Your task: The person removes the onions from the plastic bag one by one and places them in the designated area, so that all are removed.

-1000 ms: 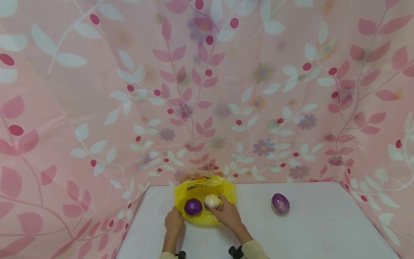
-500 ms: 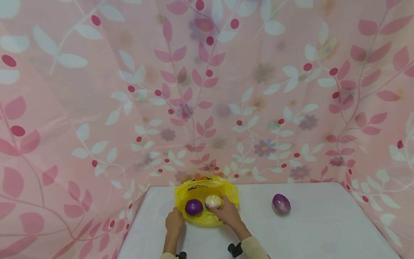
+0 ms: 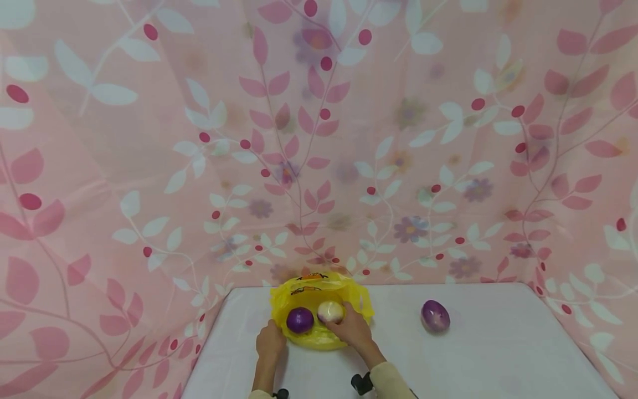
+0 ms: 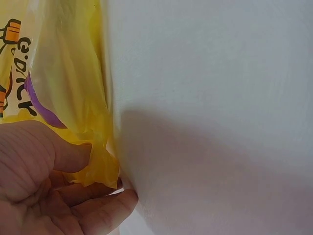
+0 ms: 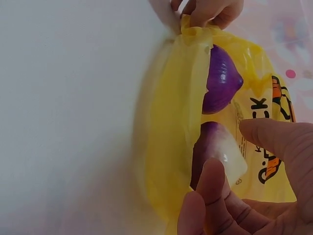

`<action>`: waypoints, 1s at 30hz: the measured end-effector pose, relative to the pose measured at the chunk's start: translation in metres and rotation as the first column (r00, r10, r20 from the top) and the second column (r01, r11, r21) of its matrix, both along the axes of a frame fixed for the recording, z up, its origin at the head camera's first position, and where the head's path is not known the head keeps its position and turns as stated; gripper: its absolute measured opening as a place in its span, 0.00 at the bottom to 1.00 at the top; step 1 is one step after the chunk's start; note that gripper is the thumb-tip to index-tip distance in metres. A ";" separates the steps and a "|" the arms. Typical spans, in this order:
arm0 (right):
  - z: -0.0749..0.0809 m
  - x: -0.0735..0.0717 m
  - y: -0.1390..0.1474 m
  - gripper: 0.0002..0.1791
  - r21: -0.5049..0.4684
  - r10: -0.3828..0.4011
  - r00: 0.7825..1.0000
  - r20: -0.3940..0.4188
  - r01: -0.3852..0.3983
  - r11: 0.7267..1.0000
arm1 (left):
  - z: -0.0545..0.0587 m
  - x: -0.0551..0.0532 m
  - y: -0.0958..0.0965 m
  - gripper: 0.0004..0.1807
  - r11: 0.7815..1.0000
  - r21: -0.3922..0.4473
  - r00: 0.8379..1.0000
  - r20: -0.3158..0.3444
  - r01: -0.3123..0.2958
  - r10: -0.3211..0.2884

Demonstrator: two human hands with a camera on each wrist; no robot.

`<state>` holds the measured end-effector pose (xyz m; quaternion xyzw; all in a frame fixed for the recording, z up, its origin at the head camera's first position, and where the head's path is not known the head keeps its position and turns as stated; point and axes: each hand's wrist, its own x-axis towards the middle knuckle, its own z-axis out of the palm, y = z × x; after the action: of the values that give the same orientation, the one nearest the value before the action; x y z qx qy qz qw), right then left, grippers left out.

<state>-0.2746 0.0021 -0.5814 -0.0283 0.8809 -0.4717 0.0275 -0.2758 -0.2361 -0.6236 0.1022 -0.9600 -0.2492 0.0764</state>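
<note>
A yellow plastic bag (image 3: 324, 339) lies with its mouth spread wide on the table. Inside it sit a shiny purple onion (image 3: 299, 320) and, to its right, a white vegetable with a purple base (image 3: 330, 311). My left hand (image 3: 271, 339) pinches the bag's left rim between thumb and fingers, as the left wrist view shows up close. My right hand (image 3: 355, 327) is at the bag's right side, beside the white vegetable. In the right wrist view its thumb (image 5: 266, 134) stands apart from the fingers (image 5: 211, 181), which overlap the vegetable's lower edge.
An oval purple vegetable with a paler face (image 3: 436, 317) lies on the white-covered table (image 3: 478, 360), well right of the bag. A pink floral cloth (image 3: 319, 138) hangs behind the table and along both sides.
The bag's right rim has spread slightly outward, and my right hand has edged a little to the right of the white vegetable. My left hand keeps its hold on the left rim.
</note>
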 end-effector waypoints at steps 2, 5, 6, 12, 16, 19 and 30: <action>-0.002 -0.001 0.000 0.42 0.009 -0.003 1.000 -0.004 0.003 1.000 | 0.001 0.000 0.001 0.04 1.000 0.000 1.000 -0.002 0.001 -0.001; -0.004 -0.003 -0.001 0.41 0.012 -0.013 1.000 0.000 0.013 1.000 | 0.002 -0.001 0.002 0.04 1.000 0.005 1.000 -0.001 0.003 -0.003; -0.005 -0.003 -0.001 0.41 0.014 -0.017 1.000 0.003 0.017 1.000 | 0.002 -0.001 0.002 0.04 1.000 0.005 1.000 0.001 0.004 -0.004; -0.008 -0.003 -0.004 0.43 0.004 -0.027 0.999 0.040 0.027 1.000 | 0.004 0.001 0.003 0.05 1.000 -0.022 1.000 0.012 -0.006 0.006; -0.010 -0.004 -0.006 0.43 0.007 -0.031 0.998 0.060 0.031 1.000 | 0.005 0.002 0.003 0.05 0.999 -0.033 1.000 0.006 -0.004 0.004; -0.011 -0.005 -0.006 0.42 0.012 -0.032 0.998 0.051 0.031 0.999 | 0.006 0.002 0.003 0.05 1.000 -0.022 1.000 0.009 -0.005 0.006; -0.016 -0.011 -0.004 0.44 0.060 -0.045 0.997 0.060 0.041 0.997 | 0.006 0.001 0.002 0.05 1.000 -0.024 1.000 -0.001 0.006 -0.006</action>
<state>-0.2852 -0.0024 -0.5978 0.0059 0.8934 -0.4469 0.0450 -0.2745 -0.2339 -0.6180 0.0984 -0.9632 -0.2379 0.0774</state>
